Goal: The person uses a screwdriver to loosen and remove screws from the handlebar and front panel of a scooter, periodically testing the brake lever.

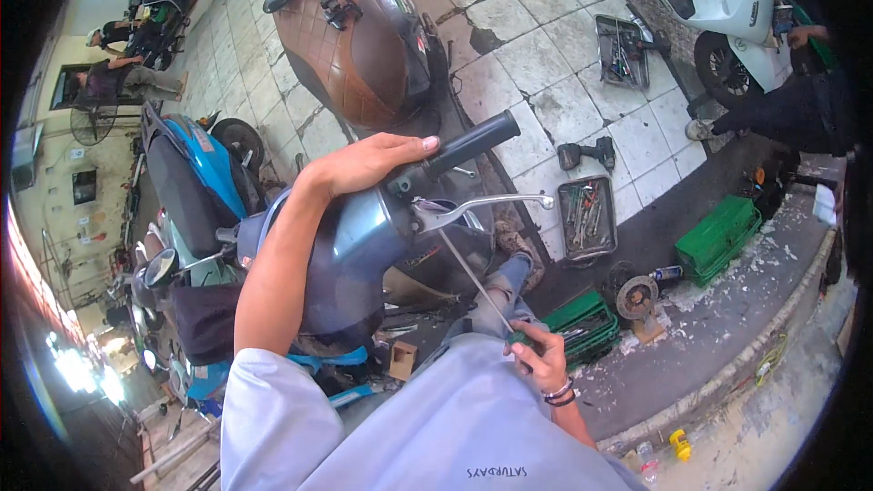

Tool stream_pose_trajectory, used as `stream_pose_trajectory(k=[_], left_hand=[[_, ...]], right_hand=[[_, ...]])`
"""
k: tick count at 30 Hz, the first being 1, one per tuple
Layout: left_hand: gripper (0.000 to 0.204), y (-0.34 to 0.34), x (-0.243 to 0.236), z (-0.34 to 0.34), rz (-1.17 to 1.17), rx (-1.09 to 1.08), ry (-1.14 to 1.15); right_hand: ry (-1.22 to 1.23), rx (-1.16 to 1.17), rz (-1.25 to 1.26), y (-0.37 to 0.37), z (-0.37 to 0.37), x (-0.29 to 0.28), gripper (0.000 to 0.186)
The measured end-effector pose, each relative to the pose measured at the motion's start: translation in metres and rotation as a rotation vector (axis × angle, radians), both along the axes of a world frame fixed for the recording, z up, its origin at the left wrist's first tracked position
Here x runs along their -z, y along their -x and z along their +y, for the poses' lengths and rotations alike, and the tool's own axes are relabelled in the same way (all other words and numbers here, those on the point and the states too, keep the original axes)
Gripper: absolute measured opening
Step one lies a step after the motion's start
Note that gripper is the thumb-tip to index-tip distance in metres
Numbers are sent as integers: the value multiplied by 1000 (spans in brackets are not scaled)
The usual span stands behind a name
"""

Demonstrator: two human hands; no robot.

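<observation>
My left hand [371, 164] lies over the handlebar of a scooter, beside the inner end of its black rubber grip [473, 144]. One fingertip shows on top, and the fingers on the far side are partly hidden. A silver brake lever [491, 206] sticks out to the right below the grip. My right hand [543, 359] is closed round the green handle of a screwdriver [476, 282]. The long thin shaft slants up and left, its tip at the lever's base; whether it sits in a screw I cannot tell. The glossy dark blue-grey handlebar cover [362, 225] lies under my left forearm.
Beyond stands a scooter with a brown quilted seat [341, 45]. To the right are a tool tray [587, 253], a cordless drill [587, 155], green toolboxes [718, 238] and a round metal part [637, 297]. A white scooter [750, 14] and another person's leg [773, 118] are at the far right.
</observation>
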State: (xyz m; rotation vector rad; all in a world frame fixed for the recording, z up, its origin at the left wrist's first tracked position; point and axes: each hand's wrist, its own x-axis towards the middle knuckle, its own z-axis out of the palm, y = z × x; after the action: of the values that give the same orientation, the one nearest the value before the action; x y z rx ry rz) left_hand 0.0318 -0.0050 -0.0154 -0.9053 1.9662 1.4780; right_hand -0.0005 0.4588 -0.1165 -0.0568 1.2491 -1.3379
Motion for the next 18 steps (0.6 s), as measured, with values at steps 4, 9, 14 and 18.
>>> stream_pose_trajectory(k=[4, 9, 14, 18], left_hand=[[72, 2, -3, 1, -6, -36, -74], [76, -1, 6, -4, -57, -36, -77], [79, -1, 5, -5, -41, -10, -57], [81, -5, 11, -8, -47, -23, -72]], right_hand=[[71, 22, -35, 10, -16, 15, 48], [68, -100, 6, 33, -31, 45, 49], [94, -105, -48, 46, -49, 58, 47], [99, -117, -36, 48, -50, 68, 48]])
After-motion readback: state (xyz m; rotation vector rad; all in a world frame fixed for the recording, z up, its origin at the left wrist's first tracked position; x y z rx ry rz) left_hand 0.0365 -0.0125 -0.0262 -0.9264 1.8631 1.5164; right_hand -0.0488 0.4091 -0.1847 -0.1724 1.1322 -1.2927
